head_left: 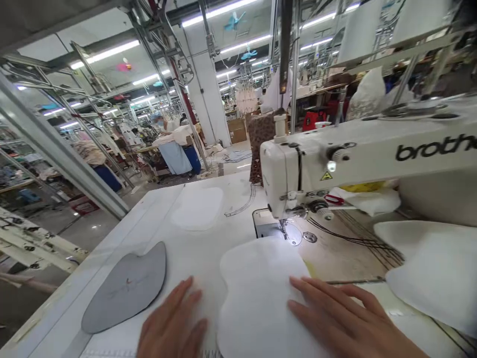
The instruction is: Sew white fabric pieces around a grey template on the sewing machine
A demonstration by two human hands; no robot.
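White fabric panel (257, 298) beneath the spread right hand (343, 313), spread left hand (171, 318) lying flat just beside it

Right hand (346, 315) flat on a white fabric piece (257, 298), left hand (173, 320) just beside it
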